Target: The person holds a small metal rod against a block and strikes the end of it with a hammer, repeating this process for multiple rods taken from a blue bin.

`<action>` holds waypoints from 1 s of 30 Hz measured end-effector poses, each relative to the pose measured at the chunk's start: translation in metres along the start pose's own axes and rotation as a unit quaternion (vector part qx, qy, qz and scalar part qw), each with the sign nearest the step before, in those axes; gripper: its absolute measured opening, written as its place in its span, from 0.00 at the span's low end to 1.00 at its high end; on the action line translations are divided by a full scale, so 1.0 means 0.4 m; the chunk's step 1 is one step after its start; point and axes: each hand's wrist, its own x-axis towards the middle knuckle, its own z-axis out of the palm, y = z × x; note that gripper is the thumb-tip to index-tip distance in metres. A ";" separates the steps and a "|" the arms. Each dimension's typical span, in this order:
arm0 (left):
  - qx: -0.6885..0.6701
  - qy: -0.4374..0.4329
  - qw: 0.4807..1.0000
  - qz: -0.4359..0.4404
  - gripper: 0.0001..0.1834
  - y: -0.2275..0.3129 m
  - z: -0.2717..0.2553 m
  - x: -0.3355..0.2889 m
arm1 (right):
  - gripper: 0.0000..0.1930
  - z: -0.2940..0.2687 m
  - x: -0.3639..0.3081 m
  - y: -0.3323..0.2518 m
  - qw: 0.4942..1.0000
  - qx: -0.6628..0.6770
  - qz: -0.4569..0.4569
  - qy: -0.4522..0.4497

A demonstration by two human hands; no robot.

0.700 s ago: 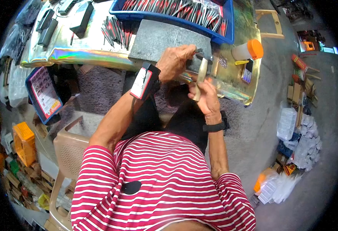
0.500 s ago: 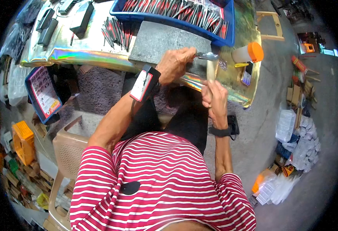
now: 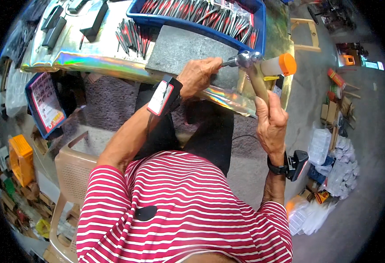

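My right hand is closed around the wooden handle of a hammer. Its shiny metal head is lifted over the right end of a grey stone block. My left hand pinches a slim dark piece above the block's near right part. The far end of that piece overlaps the hammer head in view, so I cannot tell whether they touch. Just right of the hammer stands a clear jar with an orange lid.
Behind the block, a blue tray holds many slim red, black and silver pieces. A bundle of similar pieces lies left of it on the shiny foil-covered table. Dark boxes sit farther left. A beige plastic chair stands at my left.
My right hand and the hammer have moved to the right, the hammer head lifting and its handle tilting. My left hand stays in nearly the same place with its pinch.
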 end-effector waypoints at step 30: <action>-0.024 0.000 1.000 -0.012 0.07 -0.006 0.001 0.009 | 0.07 0.007 0.002 -0.001 0.999 -0.015 0.030 0.020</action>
